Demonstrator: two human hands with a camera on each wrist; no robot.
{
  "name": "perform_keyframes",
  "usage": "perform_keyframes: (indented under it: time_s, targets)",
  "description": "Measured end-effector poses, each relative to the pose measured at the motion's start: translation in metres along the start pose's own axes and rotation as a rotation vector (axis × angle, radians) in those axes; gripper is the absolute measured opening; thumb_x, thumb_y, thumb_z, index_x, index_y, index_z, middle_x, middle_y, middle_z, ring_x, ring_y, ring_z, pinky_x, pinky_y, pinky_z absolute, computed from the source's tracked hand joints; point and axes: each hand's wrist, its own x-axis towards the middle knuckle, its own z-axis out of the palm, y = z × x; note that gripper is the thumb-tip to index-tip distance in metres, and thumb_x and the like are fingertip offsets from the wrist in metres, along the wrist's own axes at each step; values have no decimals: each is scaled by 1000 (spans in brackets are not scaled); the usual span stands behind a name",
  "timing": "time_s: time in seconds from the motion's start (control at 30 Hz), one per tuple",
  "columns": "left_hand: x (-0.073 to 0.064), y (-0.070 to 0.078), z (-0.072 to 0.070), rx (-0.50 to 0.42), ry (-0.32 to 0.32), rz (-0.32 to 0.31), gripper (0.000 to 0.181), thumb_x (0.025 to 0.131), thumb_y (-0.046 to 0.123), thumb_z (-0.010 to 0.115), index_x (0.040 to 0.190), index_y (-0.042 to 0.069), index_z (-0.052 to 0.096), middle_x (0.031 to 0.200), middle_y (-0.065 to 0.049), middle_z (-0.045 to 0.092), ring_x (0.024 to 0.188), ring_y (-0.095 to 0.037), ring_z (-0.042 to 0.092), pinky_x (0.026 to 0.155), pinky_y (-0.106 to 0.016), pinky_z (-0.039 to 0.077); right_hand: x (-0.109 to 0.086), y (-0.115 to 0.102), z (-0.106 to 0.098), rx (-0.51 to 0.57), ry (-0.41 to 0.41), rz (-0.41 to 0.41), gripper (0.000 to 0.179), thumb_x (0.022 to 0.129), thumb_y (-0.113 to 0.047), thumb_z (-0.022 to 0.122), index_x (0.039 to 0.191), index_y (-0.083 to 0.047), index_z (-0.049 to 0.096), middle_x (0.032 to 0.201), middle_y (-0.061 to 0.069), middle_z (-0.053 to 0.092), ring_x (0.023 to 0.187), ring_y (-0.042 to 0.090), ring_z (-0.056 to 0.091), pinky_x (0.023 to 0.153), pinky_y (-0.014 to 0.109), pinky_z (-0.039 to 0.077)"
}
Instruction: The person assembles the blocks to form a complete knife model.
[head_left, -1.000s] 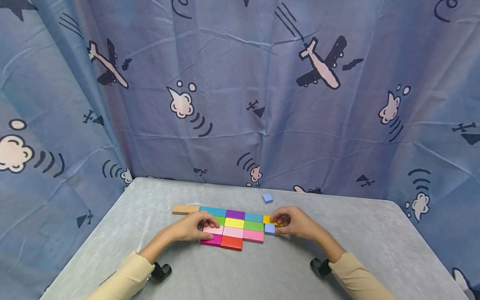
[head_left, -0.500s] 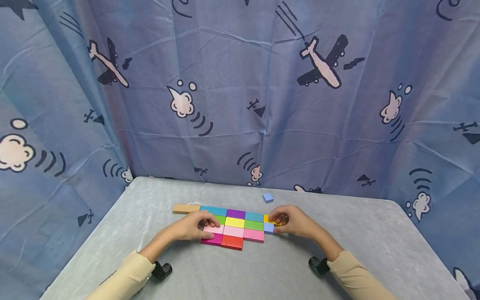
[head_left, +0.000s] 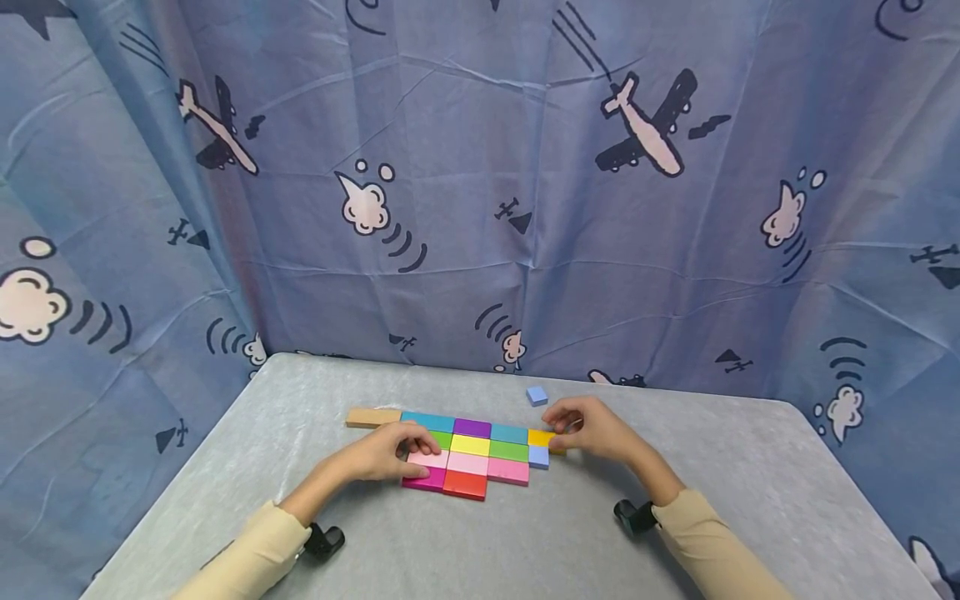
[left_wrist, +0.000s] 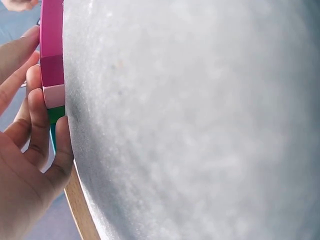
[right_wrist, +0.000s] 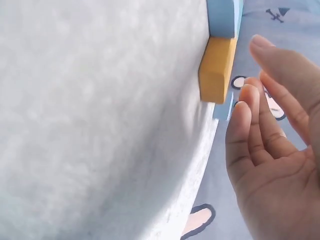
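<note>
Flat coloured blocks lie side by side in rows on the table in the head view. My left hand [head_left: 378, 454] rests at their left end, its thumb on the magenta block [head_left: 424, 481] and its fingers over the pale pink block [head_left: 429, 459]. In the left wrist view, those fingertips stand along the sides of the blocks. My right hand [head_left: 596, 429] hovers at the right end, just above the orange-yellow block [head_left: 539, 437], with its fingers loosely bent and holding nothing. In the right wrist view, a gap shows between the hand and that block. A small light blue block [head_left: 537, 457] sits beside it.
Another small light blue block [head_left: 536, 396] lies alone behind the rows. A natural wood block [head_left: 371, 417] extends from the back row's left end. A red block [head_left: 465, 485] is at the front. Behind the grey table [head_left: 510, 550] hangs a blue patterned curtain [head_left: 450, 167].
My right hand has let go at the orange-yellow and small light blue blocks and risen slightly, away from them. The left hand and the blocks look unmoved.
</note>
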Motion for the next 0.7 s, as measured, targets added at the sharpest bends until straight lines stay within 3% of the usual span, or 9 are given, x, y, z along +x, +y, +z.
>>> perform_keyframes:
  time_s: [0.2, 0.4, 0.7]
  targets:
    - [0, 1, 0, -2, -1, 2, 24, 90, 11, 80, 113, 13, 72, 99, 4, 63, 89, -16, 55, 72, -27, 45, 6, 12, -4, -11, 11, 37, 31, 85, -8, 84, 111, 3, 72, 104, 12, 71, 90, 24, 64, 82, 34, 53]
    - [0, 0, 1, -2, -5, -6, 24, 90, 11, 80, 113, 13, 72, 100, 5, 63, 90, -16, 55, 73, -27, 46, 12, 21, -6, 3, 34, 13, 33, 85, -5, 83, 113, 8, 70, 106, 18, 69, 91, 29, 65, 85, 42, 54]
    - [-1, 0, 0, -2, -2, -22, 24, 90, 12, 80, 113, 14, 72, 100, 6, 62, 91, -16, 55, 74, -28, 46, 28, 28, -5, 23, 128, 102, 43, 84, -9, 85, 120, 7, 68, 114, 19, 68, 99, 33, 63, 89, 41, 53]
